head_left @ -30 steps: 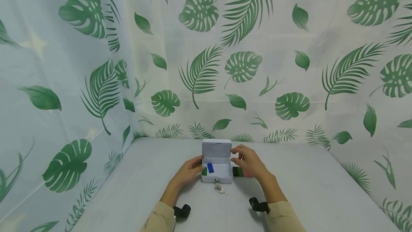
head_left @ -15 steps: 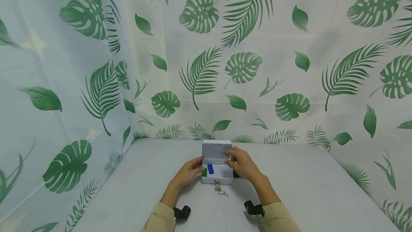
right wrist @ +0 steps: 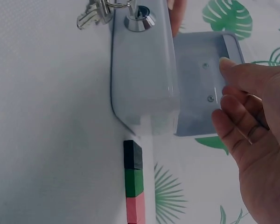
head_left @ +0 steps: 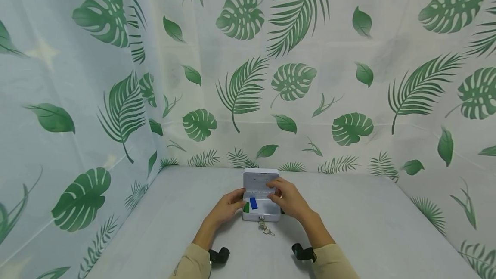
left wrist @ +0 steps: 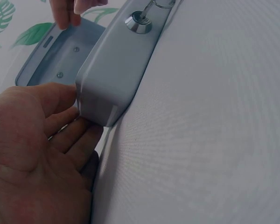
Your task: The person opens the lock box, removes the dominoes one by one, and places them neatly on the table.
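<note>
A pale grey metal cash box stands on the table with its lid raised; keys hang from the front lock. Inside lie a blue block and a green block. My left hand holds the box's left side, thumb at the rim and fingers against the outer wall. Over the box's right part hovers my right hand, thumb and index finger apart. Nothing shows between its fingers in the right wrist view, where it is in front of the lid.
Beside the box's right end, a black block, a green block and a pink block lie in a row. The pale tabletop ends at a leaf-print curtain behind and at the left.
From beside the lid's right edge, my right hand has moved left over the box, covering most of the row of blocks in the head view. The left hand stays put.
</note>
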Motion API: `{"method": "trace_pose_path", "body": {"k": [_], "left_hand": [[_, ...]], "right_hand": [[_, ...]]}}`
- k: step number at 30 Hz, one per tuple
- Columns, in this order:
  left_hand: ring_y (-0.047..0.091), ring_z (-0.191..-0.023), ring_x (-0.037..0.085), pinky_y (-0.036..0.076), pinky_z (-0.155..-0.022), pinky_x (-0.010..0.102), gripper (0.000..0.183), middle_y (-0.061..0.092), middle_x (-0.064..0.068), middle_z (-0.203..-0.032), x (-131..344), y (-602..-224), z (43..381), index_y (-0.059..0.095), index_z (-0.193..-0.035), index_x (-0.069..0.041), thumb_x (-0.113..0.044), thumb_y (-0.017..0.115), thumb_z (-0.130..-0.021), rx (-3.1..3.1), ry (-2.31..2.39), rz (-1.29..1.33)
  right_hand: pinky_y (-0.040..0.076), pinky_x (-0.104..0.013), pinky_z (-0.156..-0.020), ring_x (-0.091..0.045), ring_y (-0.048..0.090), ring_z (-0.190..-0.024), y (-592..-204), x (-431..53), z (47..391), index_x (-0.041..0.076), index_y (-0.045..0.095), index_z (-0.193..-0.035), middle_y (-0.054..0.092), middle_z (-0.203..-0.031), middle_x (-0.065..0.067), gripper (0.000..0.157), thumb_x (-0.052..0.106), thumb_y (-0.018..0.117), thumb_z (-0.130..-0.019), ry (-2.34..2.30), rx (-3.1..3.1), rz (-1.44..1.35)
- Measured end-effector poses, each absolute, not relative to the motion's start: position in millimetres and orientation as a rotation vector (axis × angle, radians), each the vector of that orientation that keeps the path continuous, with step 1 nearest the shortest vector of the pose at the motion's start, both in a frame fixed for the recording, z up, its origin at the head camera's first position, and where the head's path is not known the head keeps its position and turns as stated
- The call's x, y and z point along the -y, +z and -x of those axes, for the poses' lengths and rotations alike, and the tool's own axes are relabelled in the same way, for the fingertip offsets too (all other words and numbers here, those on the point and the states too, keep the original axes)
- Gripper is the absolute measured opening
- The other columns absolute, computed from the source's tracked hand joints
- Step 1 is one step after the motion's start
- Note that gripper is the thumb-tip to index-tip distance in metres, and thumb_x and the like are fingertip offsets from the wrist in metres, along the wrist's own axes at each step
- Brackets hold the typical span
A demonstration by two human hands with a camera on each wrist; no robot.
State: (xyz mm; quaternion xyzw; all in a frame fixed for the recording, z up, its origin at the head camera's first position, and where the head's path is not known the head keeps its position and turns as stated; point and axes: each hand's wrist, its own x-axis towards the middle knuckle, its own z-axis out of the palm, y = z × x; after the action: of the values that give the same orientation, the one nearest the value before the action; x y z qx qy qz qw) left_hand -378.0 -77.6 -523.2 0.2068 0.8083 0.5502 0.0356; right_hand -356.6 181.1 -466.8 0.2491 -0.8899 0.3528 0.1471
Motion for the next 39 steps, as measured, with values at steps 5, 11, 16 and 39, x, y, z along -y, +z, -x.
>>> {"method": "trace_pose_path", "body": {"k": [5,11,16,39], "left_hand": [[0.048,-0.147,0.035,0.036,-0.122,0.056,0.051,0.053,0.014,-0.156,77.6,-523.2,378.2,0.049,-0.154,-0.007,-0.017,0.060,-0.105,-2.472,1.697,-0.634],[0.048,-0.147,0.035,0.036,-0.122,0.056,0.051,0.053,0.014,-0.156,78.4,-523.4,378.2,0.049,-0.154,-0.007,-0.018,0.060,-0.106,-2.475,1.690,-0.640],[0.048,-0.147,0.035,0.037,-0.122,0.055,0.051,0.053,0.014,-0.156,79.5,-522.1,377.3,0.049,-0.155,-0.007,-0.018,0.060,-0.106,-2.486,1.674,-0.653],[0.048,-0.147,0.037,0.035,-0.122,0.058,0.052,0.054,0.017,-0.155,80.1,-520.7,375.2,0.050,-0.153,-0.006,-0.019,0.061,-0.105,-2.449,1.714,-0.675]], "right_hand": [[0.051,-0.021,-0.069,-0.010,0.055,-0.082,-468.1,-176.2,356.7,0.001,0.071,-0.127,0.070,-0.113,-0.012,0.036,0.005,0.078,-0.091,1.021,2.587,-0.709],[0.050,-0.020,-0.067,-0.010,0.054,-0.081,-471.1,-170.9,356.9,0.001,0.071,-0.127,0.069,-0.112,-0.013,0.036,0.005,0.078,-0.092,1.012,2.608,-0.720],[0.050,-0.020,-0.066,-0.011,0.054,-0.081,-472.0,-165.6,356.6,0.001,0.071,-0.128,0.069,-0.114,-0.013,0.037,0.006,0.079,-0.092,1.022,2.618,-0.732],[0.052,-0.020,-0.069,-0.013,0.056,-0.084,-485.0,-153.1,357.9,-0.002,0.070,-0.127,0.069,-0.118,-0.014,0.036,0.004,0.077,-0.093,1.021,2.677,-0.800]]}}
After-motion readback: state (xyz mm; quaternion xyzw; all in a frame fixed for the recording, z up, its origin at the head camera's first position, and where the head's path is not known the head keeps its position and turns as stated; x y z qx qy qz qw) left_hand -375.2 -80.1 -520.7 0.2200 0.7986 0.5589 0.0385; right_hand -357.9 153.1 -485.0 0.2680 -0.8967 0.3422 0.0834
